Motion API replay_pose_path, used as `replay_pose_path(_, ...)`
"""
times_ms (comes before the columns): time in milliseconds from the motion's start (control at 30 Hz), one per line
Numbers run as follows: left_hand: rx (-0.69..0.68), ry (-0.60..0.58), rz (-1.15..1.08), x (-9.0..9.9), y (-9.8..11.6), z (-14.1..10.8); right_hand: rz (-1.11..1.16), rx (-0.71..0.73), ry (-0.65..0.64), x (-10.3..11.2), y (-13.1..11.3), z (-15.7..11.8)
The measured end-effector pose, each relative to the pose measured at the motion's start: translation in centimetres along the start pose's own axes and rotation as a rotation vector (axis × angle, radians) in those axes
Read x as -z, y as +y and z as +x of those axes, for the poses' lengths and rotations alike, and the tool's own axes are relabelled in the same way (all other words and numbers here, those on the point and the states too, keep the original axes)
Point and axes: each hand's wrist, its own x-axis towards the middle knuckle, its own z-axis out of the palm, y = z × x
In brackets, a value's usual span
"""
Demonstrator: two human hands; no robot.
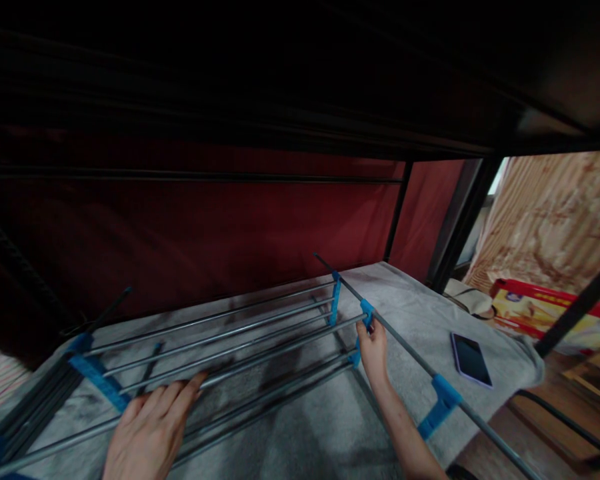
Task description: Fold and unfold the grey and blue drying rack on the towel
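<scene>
A rack of grey metal tubes (260, 360) with blue plastic connectors (97, 380) lies across the grey bedding. My left hand (153, 427) is closed over a tube at the lower left, beside the left connector. At the right end, my right hand (373, 347) pinches a blue connector (367, 310) where a crosswise tube meets the long right pole (405, 345). Lower on that pole sits another blue connector (441, 403). Part of the rack's left connectors is hidden by my left hand.
A phone (471, 359) lies on the bedding (420, 300) at the right. Black bed-frame posts (465, 220) and a low dark upper bunk (280, 80) surround the area. Red cloth (230, 233) hangs behind; a red and yellow box (545, 313) stands beyond the bed.
</scene>
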Motion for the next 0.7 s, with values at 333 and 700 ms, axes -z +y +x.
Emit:
replay_pose_path(333,-0.009,-0.003,0.009,0.3,-0.3,-0.2,0.025,0.001,-0.036,0.0,-1.3,-0.1)
replay_pose_path(700,-0.002,-0.025,0.008,0.4,-0.3,0.2,0.056,-0.031,-0.047,-0.2,-1.5,-0.1)
